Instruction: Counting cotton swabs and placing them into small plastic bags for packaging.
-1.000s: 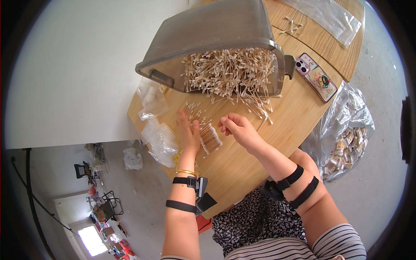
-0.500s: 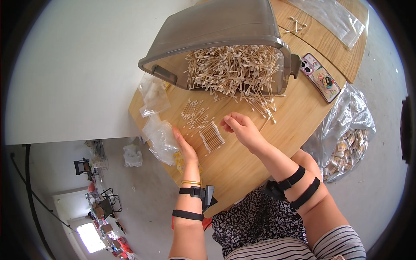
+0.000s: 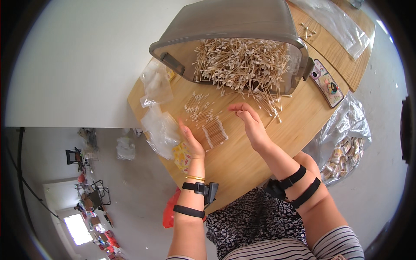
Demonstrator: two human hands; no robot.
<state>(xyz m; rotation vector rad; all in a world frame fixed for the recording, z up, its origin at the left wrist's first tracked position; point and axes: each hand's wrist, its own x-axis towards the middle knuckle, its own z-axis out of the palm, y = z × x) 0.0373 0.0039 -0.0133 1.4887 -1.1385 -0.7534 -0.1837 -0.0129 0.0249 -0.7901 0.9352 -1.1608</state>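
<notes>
A neat row of cotton swabs (image 3: 215, 133) lies side by side on the wooden table, between my two hands. My left hand (image 3: 193, 145) is open at its left, fingers stretched forward and slightly blurred, close to a pile of clear plastic bags (image 3: 160, 132). To the right of the row, my right hand (image 3: 252, 125) hovers with fingers reaching leftward and thumb apart; nothing shows in it. Just beyond the row lie scattered loose swabs (image 3: 199, 107). A tipped grey plastic bin (image 3: 229, 21) faces me, with a heap of cotton swabs (image 3: 242, 63) spilling from its mouth.
A phone in a decorated case (image 3: 328, 84) lies right of the bin. Farther right are a few swabs (image 3: 307, 31) and a flat clear bag (image 3: 338, 21). A yellow printed packet (image 3: 182, 157) sits by my left wrist. A large bag of small packs (image 3: 344, 151) stands beside the table.
My right hand's fingers have straightened from a curled pose. My left fingers have moved slightly, still beside the row. The whole view has shifted a little.
</notes>
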